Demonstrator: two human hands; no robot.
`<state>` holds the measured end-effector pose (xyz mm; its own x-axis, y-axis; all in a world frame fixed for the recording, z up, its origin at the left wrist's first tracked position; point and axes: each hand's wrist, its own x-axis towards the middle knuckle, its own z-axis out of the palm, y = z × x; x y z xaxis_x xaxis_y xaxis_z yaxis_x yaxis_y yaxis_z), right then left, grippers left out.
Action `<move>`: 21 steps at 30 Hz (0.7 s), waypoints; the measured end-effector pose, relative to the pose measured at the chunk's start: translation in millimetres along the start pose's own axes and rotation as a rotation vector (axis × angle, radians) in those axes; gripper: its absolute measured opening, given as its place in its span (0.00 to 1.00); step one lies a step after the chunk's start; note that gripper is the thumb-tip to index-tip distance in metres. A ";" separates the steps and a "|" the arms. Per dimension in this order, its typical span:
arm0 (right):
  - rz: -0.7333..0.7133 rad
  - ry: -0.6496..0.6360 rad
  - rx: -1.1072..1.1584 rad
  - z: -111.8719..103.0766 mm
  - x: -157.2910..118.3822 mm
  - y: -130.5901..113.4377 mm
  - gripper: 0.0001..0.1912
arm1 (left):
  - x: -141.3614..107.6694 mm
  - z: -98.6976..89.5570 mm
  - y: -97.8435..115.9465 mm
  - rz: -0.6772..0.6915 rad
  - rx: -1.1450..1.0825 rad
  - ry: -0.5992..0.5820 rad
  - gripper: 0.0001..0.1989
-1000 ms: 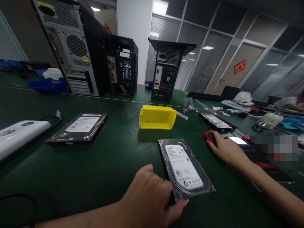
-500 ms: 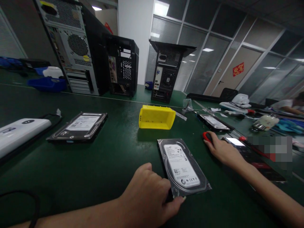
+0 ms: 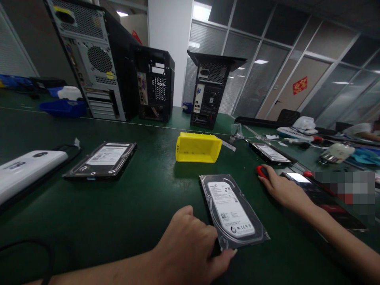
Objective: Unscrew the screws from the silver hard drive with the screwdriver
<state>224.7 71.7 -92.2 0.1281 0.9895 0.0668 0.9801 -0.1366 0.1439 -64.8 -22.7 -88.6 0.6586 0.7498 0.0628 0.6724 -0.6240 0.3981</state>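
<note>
My left hand [image 3: 192,245] is closed on the near left corner of a hard drive [image 3: 231,209], thumb at its near edge. The drive lies label up in front of me. On the right, my right hand [image 3: 282,188] is wrapped round the red and black end of a tool [image 3: 262,171], whose remaining part is hidden. A yellow bin [image 3: 198,148], its open side facing me, sits just beyond the drive. Further right lies another drive [image 3: 270,152], and a third drive [image 3: 101,160] is on the left.
Computer cases [image 3: 208,91] stand at the back. A white device [image 3: 26,170] with a cable is at the left edge, a blue tray [image 3: 63,108] behind it. A phone-like device [image 3: 298,178] lies beside my right wrist. A person's sleeve [image 3: 360,130] shows far right.
The whole view has shifted slightly, so things appear a little further right. Both hands keep their holds, and nothing else has visibly moved.
</note>
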 end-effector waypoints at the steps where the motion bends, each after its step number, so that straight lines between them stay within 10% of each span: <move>1: -0.002 0.001 -0.001 -0.1 -0.4 -0.1 0.28 | -0.1 0.0 -0.1 0.002 -0.002 -0.001 0.17; 21: 0.017 -0.003 0.006 1.5 2.8 1.3 0.29 | -0.3 3.9 -1.3 0.019 0.001 0.062 0.17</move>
<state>226.6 74.4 -93.3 0.1453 0.9872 0.0664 0.9787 -0.1532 0.1366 -64.5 -23.0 -92.7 0.6492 0.7500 0.1265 0.6606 -0.6384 0.3951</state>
